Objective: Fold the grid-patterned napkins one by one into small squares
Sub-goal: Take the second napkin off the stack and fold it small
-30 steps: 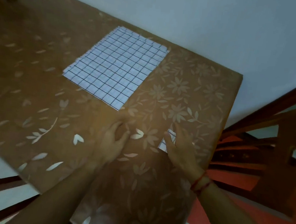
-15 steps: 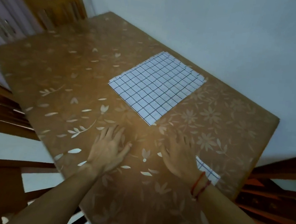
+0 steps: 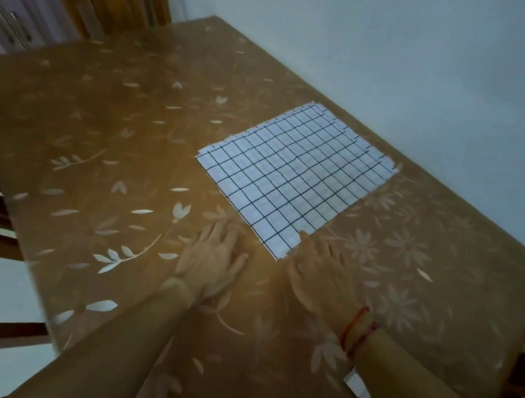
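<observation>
While both hands lie palm-down on the brown, floral-patterned table (image 3: 100,138), no fold is in progress. The step in hand appears to be taking the next sheet from the pile.

The grid-patterned napkins (image 3: 295,176) lie flat and unfolded toward the far right edge of the table, close to the wall (image 3: 397,51), with one corner pointing at the person. Stepped edges on the far side suggest several sheets, but the count cannot be told.

The left hand (image 3: 213,258) rests on the table just left of that near corner, fingers straight and slightly spread, gripping nothing. The right hand (image 3: 318,271) lies just right of the corner with its fingers extended and the forefinger touching the pile's edge. It also holds nothing.

At the near edge, beside the right forearm, a small white piece (image 3: 361,394) shows. It is probably a finished napkin, but it is partly hidden.

The next move calls for separating the top sheet only. A fingertip should lift the near corner without dragging the sheets below, then draw the sheet toward the near edge for folding. Thin sheets are likely to cling together.

No brand, label or legible writing is visible. The napkins carry only black grid lines on white.
</observation>
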Available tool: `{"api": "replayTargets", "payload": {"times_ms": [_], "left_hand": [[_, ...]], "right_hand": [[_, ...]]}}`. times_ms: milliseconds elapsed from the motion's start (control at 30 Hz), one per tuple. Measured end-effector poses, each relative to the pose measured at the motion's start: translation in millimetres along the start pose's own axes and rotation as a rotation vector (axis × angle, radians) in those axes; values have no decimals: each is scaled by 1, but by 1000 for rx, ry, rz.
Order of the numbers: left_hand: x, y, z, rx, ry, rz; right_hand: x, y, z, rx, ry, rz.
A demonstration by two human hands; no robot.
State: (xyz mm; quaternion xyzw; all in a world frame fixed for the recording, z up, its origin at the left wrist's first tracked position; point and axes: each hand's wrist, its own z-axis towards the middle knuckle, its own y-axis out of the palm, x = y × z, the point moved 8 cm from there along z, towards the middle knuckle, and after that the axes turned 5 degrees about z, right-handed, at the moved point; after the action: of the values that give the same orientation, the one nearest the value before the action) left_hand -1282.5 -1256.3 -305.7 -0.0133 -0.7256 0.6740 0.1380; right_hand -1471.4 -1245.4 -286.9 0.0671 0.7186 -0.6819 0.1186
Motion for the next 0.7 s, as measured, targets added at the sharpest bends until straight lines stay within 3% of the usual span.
{"api": "replayTargets", "payload": {"times_ms": [367,700], "left_hand": [[3,47,78,-4,77,51],[2,39,74,202,73,174]], "right_hand": [[9,64,57,-111,-36,41],[3,72,51,-101,-69,-23]]}}
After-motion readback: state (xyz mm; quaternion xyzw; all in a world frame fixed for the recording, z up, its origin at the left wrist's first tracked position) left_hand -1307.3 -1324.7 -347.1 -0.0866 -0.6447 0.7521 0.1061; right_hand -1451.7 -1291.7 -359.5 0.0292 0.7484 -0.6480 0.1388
